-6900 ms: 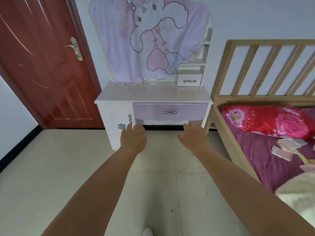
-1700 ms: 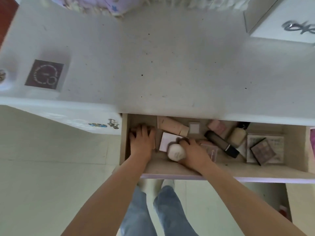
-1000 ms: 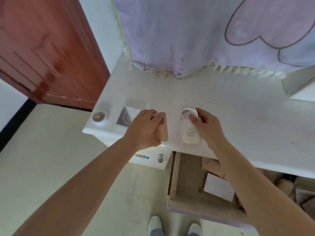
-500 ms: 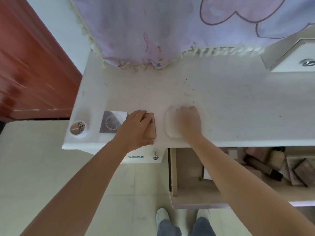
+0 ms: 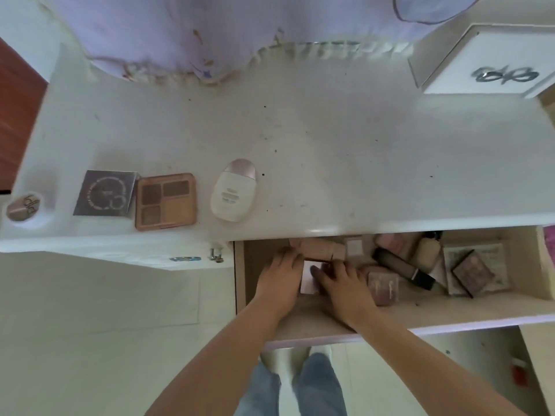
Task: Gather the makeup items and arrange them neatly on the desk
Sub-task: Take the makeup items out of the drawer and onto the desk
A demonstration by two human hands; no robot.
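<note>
Both of the person's hands are down inside the open pale wooden drawer (image 5: 390,318) under the white desk top (image 5: 330,151). The left hand (image 5: 280,283) lies palm down with its fingers reaching toward a tan cardboard box (image 5: 318,249) lying at the back of the drawer; the fingertips touch or nearly touch it, and whether they grip it cannot be told. The right hand (image 5: 345,285) lies just beside the left, its fingers loosely bent over a small white flat square card or box (image 5: 309,280) between the two hands; whether it has hold of that item cannot be told either. To the right of the hands the drawer holds a mauve square compact (image 5: 383,288), a black tube (image 5: 402,267) lying slantwise, a beige bottle (image 5: 426,253), a pink item (image 5: 390,241) at the back, a small white square box (image 5: 355,249), and a dark eyeshadow palette (image 5: 474,273) resting on a pale flat box (image 5: 492,258). On the desk top, near its front left edge, four items lie in a row: a small round pot (image 5: 22,205) at the far left, a dark square flat packet with a circular print (image 5: 103,193), a peach eyeshadow palette with brown pans (image 5: 165,201) touching the packet's right edge, and a white squat bottle with a pink cap (image 5: 235,190) a little apart on the right. A lilac cloth with a fringed hem (image 5: 210,31) hangs at the back of the desk, and a small white drawer unit with a silver bow handle (image 5: 480,61) stands at the back right.
</note>
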